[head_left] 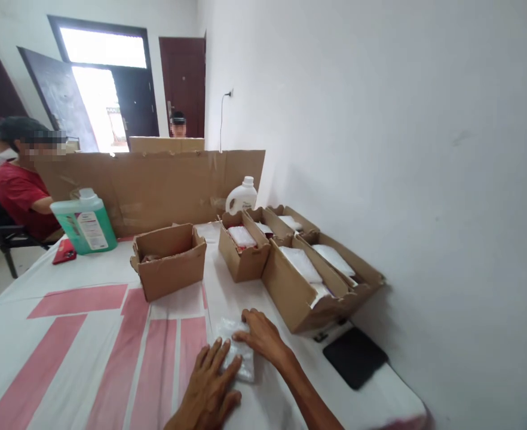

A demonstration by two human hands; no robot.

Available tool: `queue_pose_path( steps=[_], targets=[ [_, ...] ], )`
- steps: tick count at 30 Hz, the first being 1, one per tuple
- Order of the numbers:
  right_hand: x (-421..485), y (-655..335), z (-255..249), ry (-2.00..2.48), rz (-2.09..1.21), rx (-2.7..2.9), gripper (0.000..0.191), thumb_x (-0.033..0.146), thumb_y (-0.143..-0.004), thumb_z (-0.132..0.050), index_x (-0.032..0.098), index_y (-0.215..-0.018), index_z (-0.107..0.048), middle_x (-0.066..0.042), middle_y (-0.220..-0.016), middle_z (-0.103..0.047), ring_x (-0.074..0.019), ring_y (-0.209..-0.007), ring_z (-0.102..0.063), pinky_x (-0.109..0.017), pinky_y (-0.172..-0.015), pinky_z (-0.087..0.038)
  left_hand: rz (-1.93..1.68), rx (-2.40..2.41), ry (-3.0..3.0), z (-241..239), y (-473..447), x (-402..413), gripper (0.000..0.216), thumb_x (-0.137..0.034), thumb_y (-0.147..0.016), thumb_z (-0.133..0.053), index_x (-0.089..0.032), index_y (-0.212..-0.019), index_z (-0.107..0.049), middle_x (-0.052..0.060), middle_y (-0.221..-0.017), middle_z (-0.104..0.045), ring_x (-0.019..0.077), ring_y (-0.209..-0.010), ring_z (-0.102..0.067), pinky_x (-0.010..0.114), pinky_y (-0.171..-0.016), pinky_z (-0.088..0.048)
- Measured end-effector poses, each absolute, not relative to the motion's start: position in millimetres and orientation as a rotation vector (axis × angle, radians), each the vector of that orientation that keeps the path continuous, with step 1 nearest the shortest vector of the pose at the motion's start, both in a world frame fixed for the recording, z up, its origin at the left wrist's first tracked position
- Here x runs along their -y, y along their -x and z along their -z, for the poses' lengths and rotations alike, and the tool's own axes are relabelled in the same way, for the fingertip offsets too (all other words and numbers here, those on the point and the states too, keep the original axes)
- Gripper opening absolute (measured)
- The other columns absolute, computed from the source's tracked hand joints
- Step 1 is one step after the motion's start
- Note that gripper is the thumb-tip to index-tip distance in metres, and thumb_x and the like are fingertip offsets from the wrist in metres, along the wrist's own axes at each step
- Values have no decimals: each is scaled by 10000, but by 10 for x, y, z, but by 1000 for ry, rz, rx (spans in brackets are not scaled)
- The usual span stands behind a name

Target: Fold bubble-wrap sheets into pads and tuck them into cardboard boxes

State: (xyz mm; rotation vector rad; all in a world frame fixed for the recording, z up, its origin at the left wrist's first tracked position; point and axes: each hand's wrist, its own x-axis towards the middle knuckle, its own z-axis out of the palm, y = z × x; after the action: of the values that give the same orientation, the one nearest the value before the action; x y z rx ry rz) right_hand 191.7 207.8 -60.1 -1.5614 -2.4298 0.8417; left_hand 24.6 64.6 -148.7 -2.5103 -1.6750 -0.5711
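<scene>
A small clear plastic packet lies flat on the white and pink table cover. My left hand rests on its lower left part with fingers stretched flat. My right hand presses on the packet's upper right edge, fingers extended and slightly curled. Neither hand lifts the packet.
Several open cardboard boxes hold white packets by the wall. A green bottle, a red phone, a white jug and a black pad sit around. A cardboard screen stands behind; a person in red sits at left.
</scene>
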Motion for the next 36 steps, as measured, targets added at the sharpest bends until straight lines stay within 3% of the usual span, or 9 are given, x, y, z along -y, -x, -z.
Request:
queue_pose_path(
  steps=[7, 11, 15, 18, 21, 25, 30, 33, 36],
  targets=[
    [-2166, -1916, 620, 1360, -1326, 2507, 318, 405, -725, -736, 184, -642, -524, 45, -651, -481, -145, -695, -485, -247, -625, -324, 784, 1620, 2619, 1469, -111, -557, 529, -488, -924, -588, -356, -1433, -532, 94, -1499, -558, 313, -1389, -520, 458, -1064, -521],
    [-2131, -1879, 445, 1122, -1702, 2379, 313, 467, -741, -711, 173, -739, -602, 51, -662, -484, -103, -618, -425, -214, -546, -295, 1276, 1820, 2368, 1395, 10, -519, 572, -433, -915, -614, -316, -1458, -476, 141, -1561, -472, 308, -1433, -469, 473, -1106, -498],
    [-2141, -1575, -14, 732, -1885, 1934, 400, 539, -761, -752, 165, -870, -662, 23, -732, -537, -96, -609, -423, -210, -520, -297, 2055, 2298, 1784, 782, 243, -704, 656, -496, -895, -616, -226, -1461, -425, 189, -1433, -580, 324, -1236, -643, 494, -963, -581],
    [-2279, -1160, -471, 567, -1817, 1779, 413, 539, -726, -807, 166, -830, -664, 18, -729, -555, -99, -611, -452, -216, -543, -353, 2398, 2245, 1729, 36, 534, -990, 552, -540, -877, -630, -181, -1291, -560, 145, -1216, -717, 286, -1119, -700, 420, -917, -592],
    [-2532, -696, -883, 470, -1804, 1685, 434, 540, -735, -798, 182, -954, -686, -15, -848, -646, -132, -711, -555, -229, -632, -449, 2143, 2174, 1534, -596, 928, -1331, 466, -540, -873, -617, -186, -1176, -595, 114, -1171, -736, 259, -1094, -707, 365, -905, -579],
    [-2961, -136, -1149, 604, -1535, 1979, 452, 570, -848, -656, 160, -1036, -684, -49, -926, -697, -159, -823, -618, -238, -711, -491, 1603, 2341, 1602, -930, 1484, -1725, 499, -443, -892, -551, -155, -1293, -482, 136, -1160, -740, 232, -1036, -731, 338, -862, -577],
    [-3407, 319, -962, 945, -1317, 2390, 185, 313, -826, -678, 143, -752, -672, 31, -634, -605, -101, -587, -526, -207, -572, -415, 1031, 2547, 1593, -803, 1849, -1970, 593, -315, -844, -586, -112, -1379, -428, 163, -1057, -740, 305, -1004, -721, 417, -881, -541],
    [-3542, 471, -824, 1103, -1252, 2599, 214, 231, -750, -727, 159, -586, -611, 40, -520, -540, -110, -519, -508, -222, -527, -402, 647, 2573, 1710, -736, 1854, -2054, 488, -242, -810, -613, -154, -1279, -512, 141, -985, -738, 317, -992, -712, 412, -861, -530],
    [-3601, 590, -774, 1210, -1147, 2802, 249, 201, -676, -789, 164, -521, -598, 2, -526, -589, -151, -548, -578, -250, -539, -434, 362, 2541, 1765, -761, 1788, -2139, 539, -157, -732, -663, -169, -1252, -522, 160, -1076, -712, 333, -1025, -696, 403, -827, -536]
  ],
)
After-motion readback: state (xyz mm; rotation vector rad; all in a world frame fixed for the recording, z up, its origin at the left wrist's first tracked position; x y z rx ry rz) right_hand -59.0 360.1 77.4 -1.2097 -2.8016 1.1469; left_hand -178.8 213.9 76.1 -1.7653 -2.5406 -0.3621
